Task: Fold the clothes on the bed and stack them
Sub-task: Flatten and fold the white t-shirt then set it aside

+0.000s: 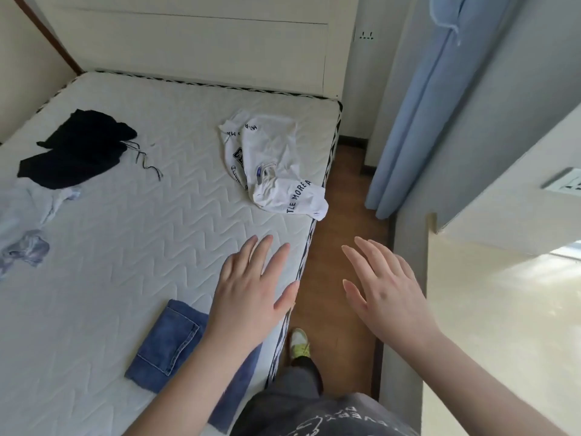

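Both hands empty, fingers spread flat: left hand (pixel 251 287) over bed (pixel 141 215) edge, right hand (pixel 382 291) over floor. Folded jeans (pixel 166 341) near left forearm. White t-shirt (pixel 276 165) crumpled at bed's right edge. Light, limp cotton, probably bunches; pinch shoulders, shake flat.

blue curtain (pixel 405 127), wooden floor (pixel 342 221), perhaps a wall socket (pixel 366 35)

Bare forearms, no sleeves in view, no rings on left hand (pixel 251 294) or right hand (pixel 386 297). Grey T-shirt (pixel 317 416) with white printed lettering. Dark grey trousers (pixel 297 380). White sneaker (pixel 298 343), yellow-green laces.
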`<state>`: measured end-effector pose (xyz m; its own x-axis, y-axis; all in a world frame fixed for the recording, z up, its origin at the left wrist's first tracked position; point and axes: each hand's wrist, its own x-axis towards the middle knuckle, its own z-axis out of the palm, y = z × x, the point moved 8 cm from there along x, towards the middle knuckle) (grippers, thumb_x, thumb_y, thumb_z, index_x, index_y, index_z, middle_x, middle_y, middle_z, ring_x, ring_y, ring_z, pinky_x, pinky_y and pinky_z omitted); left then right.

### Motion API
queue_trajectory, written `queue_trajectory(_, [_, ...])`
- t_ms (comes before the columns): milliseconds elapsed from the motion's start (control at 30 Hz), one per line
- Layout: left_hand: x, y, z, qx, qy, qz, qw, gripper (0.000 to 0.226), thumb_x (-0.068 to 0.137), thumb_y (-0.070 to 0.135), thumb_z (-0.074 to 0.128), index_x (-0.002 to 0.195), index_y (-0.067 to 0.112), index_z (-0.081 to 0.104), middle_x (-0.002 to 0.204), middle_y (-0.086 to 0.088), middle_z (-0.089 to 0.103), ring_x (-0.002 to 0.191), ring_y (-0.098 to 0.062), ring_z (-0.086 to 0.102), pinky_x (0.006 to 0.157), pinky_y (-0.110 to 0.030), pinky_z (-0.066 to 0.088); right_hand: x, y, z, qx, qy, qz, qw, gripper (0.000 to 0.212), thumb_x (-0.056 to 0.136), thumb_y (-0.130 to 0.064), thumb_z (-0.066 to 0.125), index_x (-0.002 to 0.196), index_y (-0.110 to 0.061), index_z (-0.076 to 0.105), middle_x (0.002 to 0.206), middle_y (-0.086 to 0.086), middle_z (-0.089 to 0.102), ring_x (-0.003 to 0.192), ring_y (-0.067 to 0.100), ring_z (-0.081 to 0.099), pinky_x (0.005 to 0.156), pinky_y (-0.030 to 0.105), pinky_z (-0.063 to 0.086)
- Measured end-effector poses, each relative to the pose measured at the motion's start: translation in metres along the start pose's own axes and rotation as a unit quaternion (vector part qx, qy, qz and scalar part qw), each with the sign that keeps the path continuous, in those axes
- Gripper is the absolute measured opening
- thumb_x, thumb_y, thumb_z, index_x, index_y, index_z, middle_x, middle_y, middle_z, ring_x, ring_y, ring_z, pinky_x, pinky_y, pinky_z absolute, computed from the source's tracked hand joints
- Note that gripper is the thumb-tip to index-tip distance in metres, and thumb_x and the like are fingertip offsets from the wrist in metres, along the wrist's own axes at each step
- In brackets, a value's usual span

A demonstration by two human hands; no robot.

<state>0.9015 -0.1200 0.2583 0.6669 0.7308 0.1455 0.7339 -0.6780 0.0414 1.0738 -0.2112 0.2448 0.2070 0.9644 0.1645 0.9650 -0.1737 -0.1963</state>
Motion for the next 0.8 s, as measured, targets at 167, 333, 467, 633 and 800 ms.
queue_trajectory(167, [0.05,-0.036,0.023,0.005,-0.037,-0.007,0.999,0.06,0.093,0.051,0.037,0.141,0.019,0.051,0.14,-0.008,0.055,0.132,-0.032,0.049,0.102,-0.049,0.044,0.064,-0.012,0.016,-0.001,-0.007,-0.044,0.999,0.05,0.089,-0.031,0.067,0.135,-0.014,0.056,0.141,0.01,0.052,0.129,0.031,0.05,0.101,0.045,0.045])
queue_trajectory(333, [0.106,-0.045,0.025,-0.013,-0.022,0.015,1.0,0.058,0.093,0.05,0.038,0.138,0.017,0.055,0.141,-0.01,0.054,0.132,-0.033,0.048,0.102,-0.048,0.045,0.114,0.011,0.005,0.007,0.017,-0.032,0.999,0.049,0.089,-0.032,0.064,0.133,-0.014,0.056,0.141,0.009,0.052,0.131,0.028,0.049,0.104,0.042,0.043])
queue_trajectory(467, [0.151,-0.035,0.028,-0.015,-0.014,0.042,0.999,0.057,0.093,0.05,0.039,0.139,0.018,0.054,0.143,-0.008,0.052,0.133,-0.032,0.047,0.102,-0.048,0.044,0.146,0.041,0.006,0.005,0.01,-0.012,1.0,0.052,0.088,-0.031,0.066,0.136,-0.014,0.055,0.143,0.008,0.051,0.134,0.027,0.046,0.108,0.043,0.041])
queue_trajectory(633, [0.206,-0.023,0.045,0.001,-0.023,0.029,0.999,0.057,0.093,0.05,0.039,0.137,0.019,0.056,0.14,-0.007,0.055,0.131,-0.031,0.049,0.103,-0.046,0.043,0.19,0.085,0.014,0.003,0.008,-0.018,1.0,0.051,0.089,-0.035,0.062,0.136,-0.015,0.054,0.143,0.007,0.05,0.135,0.027,0.045,0.107,0.042,0.04])
queue_trajectory(800, [0.258,-0.008,0.063,0.013,-0.047,-0.01,0.999,0.058,0.092,0.051,0.038,0.136,0.018,0.058,0.139,-0.006,0.057,0.13,-0.031,0.051,0.104,-0.045,0.044,0.243,0.128,0.018,0.024,0.005,-0.048,0.999,0.05,0.091,-0.034,0.06,0.137,-0.014,0.053,0.143,0.009,0.05,0.134,0.029,0.046,0.104,0.045,0.043])
